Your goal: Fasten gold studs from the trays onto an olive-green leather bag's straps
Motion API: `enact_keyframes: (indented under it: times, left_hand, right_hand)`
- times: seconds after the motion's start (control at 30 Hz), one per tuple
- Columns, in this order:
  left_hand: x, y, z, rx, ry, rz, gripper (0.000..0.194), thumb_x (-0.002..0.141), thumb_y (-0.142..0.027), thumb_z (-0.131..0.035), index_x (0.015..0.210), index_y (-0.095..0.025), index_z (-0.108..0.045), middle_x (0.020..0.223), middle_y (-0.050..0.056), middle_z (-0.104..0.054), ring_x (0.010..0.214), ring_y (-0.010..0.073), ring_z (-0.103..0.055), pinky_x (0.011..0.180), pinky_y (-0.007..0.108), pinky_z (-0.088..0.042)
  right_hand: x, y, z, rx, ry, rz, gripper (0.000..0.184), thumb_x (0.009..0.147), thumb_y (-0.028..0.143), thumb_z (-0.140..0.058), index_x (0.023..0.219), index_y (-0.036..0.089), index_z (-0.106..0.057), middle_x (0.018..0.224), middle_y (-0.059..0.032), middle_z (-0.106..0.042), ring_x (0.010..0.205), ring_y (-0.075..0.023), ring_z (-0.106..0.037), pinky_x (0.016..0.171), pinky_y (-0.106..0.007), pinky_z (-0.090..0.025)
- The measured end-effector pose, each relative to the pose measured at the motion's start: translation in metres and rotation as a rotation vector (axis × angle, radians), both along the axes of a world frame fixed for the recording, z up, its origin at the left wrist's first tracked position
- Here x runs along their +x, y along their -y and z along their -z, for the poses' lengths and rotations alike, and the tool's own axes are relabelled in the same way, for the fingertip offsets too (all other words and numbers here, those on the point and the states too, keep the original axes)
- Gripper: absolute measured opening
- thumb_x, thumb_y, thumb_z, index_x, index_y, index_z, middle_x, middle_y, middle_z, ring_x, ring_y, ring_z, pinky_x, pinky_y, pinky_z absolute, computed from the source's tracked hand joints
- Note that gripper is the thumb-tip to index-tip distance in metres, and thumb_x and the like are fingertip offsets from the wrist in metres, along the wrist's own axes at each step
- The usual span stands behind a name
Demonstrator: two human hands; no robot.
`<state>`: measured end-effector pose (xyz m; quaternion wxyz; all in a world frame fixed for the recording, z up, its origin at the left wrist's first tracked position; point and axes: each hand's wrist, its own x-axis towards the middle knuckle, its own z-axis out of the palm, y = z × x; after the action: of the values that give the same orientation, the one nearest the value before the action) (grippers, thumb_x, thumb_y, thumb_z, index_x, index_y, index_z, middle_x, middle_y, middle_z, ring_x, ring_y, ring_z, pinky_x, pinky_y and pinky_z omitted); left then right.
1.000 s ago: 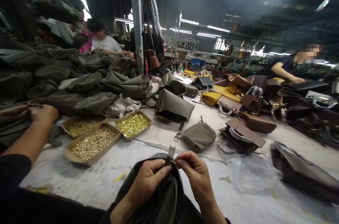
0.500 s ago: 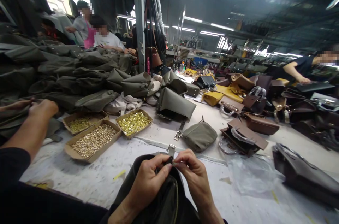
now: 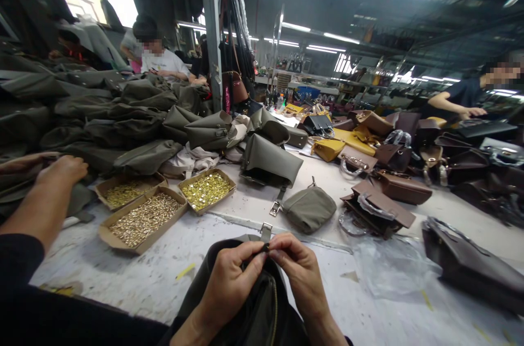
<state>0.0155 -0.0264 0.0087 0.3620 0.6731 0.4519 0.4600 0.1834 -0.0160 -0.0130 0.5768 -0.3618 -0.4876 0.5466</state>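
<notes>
Hardly anything shifted: left hand (image 3: 229, 286) and right hand (image 3: 301, 275) stayed pinched on the strap tab (image 3: 265, 232) atop the olive bag (image 3: 249, 313) below them, fitting seemingly unfinished.

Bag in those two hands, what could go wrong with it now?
Both hands, left hand and right hand, pinch the bag at its top edge, beside the metal clasp. A slip might pinch a fingertip there. The bag hangs off the table edge, so it could slide down. A wide elbow swing might tip the boxes of brass bits nearby.
</notes>
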Motion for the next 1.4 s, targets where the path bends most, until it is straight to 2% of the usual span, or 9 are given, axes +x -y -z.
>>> enact_keyframes:
  times: [0.77, 1.07, 1.3, 1.4]
  left_hand:
    - [0.002, 0.003, 0.003, 0.137, -0.074, -0.048, 0.022, 0.095, -0.021, -0.062, 0.106, -0.019, -0.082, 0.097, 0.007, -0.083, 0.081, 0.0177, -0.080, 0.074, 0.020, -0.061]
    - [0.002, 0.005, 0.011, 0.441, -0.216, -0.127, 0.021, 0.096, -0.015, -0.063, 0.110, -0.020, -0.077, 0.095, 0.005, -0.083, 0.081, 0.0170, -0.080, 0.075, 0.020, -0.062]
    - [0.003, 0.006, 0.010, 0.562, -0.294, -0.140, 0.020, 0.097, -0.012, -0.058, 0.108, -0.017, -0.075, 0.085, 0.005, -0.081, 0.070, 0.0160, -0.076, 0.068, 0.023, -0.059]
    - [0.005, 0.006, 0.008, 0.593, -0.311, -0.138, 0.020, 0.097, -0.011, -0.057, 0.105, -0.016, -0.074, 0.080, 0.004, -0.079, 0.066, 0.0155, -0.073, 0.065, 0.023, -0.057]
  right_hand:
    - [0.003, 0.002, 0.001, -0.013, 0.028, 0.023, 0.014, 0.082, 0.037, -0.088, 0.082, 0.025, -0.081, 0.089, -0.0023, -0.071, 0.089, -0.0203, -0.064, 0.082, -0.028, -0.051]
    - [0.002, 0.006, 0.002, 0.003, 0.031, 0.046, 0.009, 0.085, 0.033, -0.086, 0.086, 0.025, -0.081, 0.090, -0.0018, -0.073, 0.089, -0.0197, -0.066, 0.084, -0.028, -0.052]
    - [0.001, 0.005, 0.003, 0.041, 0.030, 0.057, 0.010, 0.084, 0.032, -0.086, 0.083, 0.024, -0.079, 0.086, -0.0014, -0.071, 0.086, -0.0194, -0.065, 0.082, -0.028, -0.054]
    - [-0.001, 0.005, 0.004, 0.024, 0.022, 0.095, 0.015, 0.082, 0.032, -0.088, 0.090, 0.025, -0.078, 0.092, -0.0014, -0.073, 0.086, -0.0194, -0.066, 0.080, -0.028, -0.054]
